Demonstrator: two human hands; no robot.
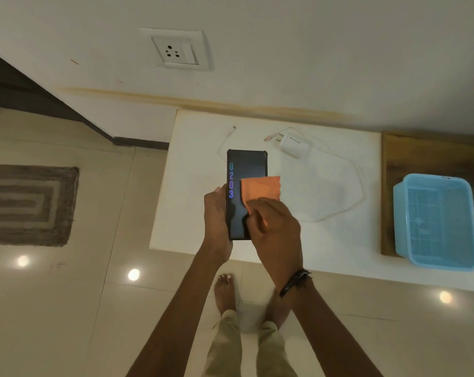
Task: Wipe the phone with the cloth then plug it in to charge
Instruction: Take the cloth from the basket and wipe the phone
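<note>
A black phone [246, 165] with lit digits on its screen is held above the white counter [325, 240]. My left hand [216, 216] grips its lower left edge. My right hand [273, 227] pinches an orange cloth [260, 187] and presses it on the screen's right half. A white charger plug [293, 145] lies on the counter behind the phone, with its white cable [358, 183] looping to the right and its free end [233, 128] to the left. A wall socket [176, 51] sits on the wall above.
A light blue plastic basket [435, 221] stands on a wooden surface [420, 151] at the right. A grey mat [26, 205] lies on the tiled floor at the left. My bare feet show below the counter's front edge.
</note>
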